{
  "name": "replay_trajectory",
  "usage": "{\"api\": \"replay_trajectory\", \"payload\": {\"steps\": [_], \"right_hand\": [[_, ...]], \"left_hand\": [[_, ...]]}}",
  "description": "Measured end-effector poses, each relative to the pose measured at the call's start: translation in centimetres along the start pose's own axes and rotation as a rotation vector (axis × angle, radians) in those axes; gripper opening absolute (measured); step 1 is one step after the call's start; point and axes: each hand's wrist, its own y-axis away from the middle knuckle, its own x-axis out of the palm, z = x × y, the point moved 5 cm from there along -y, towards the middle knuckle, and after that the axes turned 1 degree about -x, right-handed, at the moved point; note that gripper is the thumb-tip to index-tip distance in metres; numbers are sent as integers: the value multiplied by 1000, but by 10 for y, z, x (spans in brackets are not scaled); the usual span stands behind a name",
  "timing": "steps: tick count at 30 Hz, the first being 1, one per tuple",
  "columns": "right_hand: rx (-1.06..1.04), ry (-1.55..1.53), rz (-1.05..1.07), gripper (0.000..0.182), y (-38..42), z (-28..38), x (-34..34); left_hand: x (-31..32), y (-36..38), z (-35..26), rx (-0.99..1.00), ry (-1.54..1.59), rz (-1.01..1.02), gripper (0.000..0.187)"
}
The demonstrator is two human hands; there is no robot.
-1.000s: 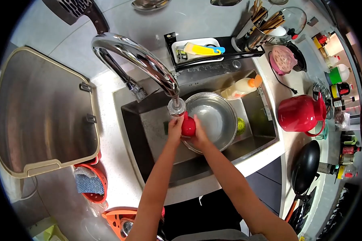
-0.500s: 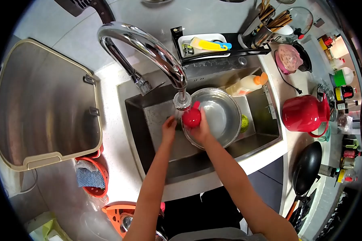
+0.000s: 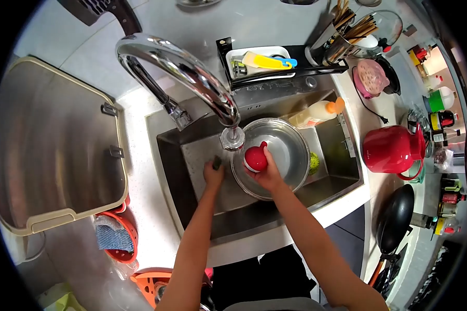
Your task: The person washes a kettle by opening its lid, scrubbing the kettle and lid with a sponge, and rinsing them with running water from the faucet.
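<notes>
My right hand (image 3: pixel 271 178) grips a small glossy red cup (image 3: pixel 256 157) with a stubby handle and a pale rim turned toward the lower left. It is over the left part of a round metal basin (image 3: pixel 290 150) standing in the sink (image 3: pixel 192 160). My left hand (image 3: pixel 211 176) is lower in the sink, left of the basin, with its fingers closed on a small dark greenish pad (image 3: pixel 217 162). Just above and left of the cup hangs the mouth of the chrome faucet (image 3: pixel 232 139).
A bottle with an orange cap (image 3: pixel 316 114) leans in the sink's back right corner, near a green scrubber ball (image 3: pixel 314 163). Behind the sink is a black rack (image 3: pixel 311 66) with brushes. A red kettle (image 3: pixel 392 149) and black pan (image 3: pixel 395 217) are at right, an orange basket (image 3: pixel 132 230) at left.
My right hand has moved the red cup down and right from beneath the faucet and turned it. My left hand has shifted left and down, and the dark pad now shows. The view has shifted slightly.
</notes>
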Motion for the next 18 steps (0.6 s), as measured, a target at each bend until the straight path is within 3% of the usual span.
{"api": "replay_trajectory", "payload": {"steps": [2, 4, 8, 12, 13, 14, 16, 18], "right_hand": [[-33, -40, -51, 39, 5, 0, 0], [-85, -51, -72, 35, 9, 9, -3], [-667, 177, -263, 29, 46, 79, -25], [-1266, 685, -578, 37, 121, 180, -14], [-1357, 670, -637, 41, 131, 202, -15], [-1477, 830, -810, 44, 136, 225, -19], [-1637, 1078, -949, 48, 145, 264, -2], [-1727, 1278, -900, 50, 144, 292, 29]], "left_hand": [[-3, 14, -8, 31, 283, -72, 25], [0, 43, -71, -30, 612, -58, 29], [59, 51, -124, -286, 1116, 269, 27], [117, 49, -192, -387, 1227, 523, 24], [128, 49, -214, -370, 1252, 566, 24], [139, 48, -234, -371, 1232, 584, 25], [160, 45, -264, -375, 1187, 610, 25], [178, 41, -285, -398, 1205, 629, 25]]}}
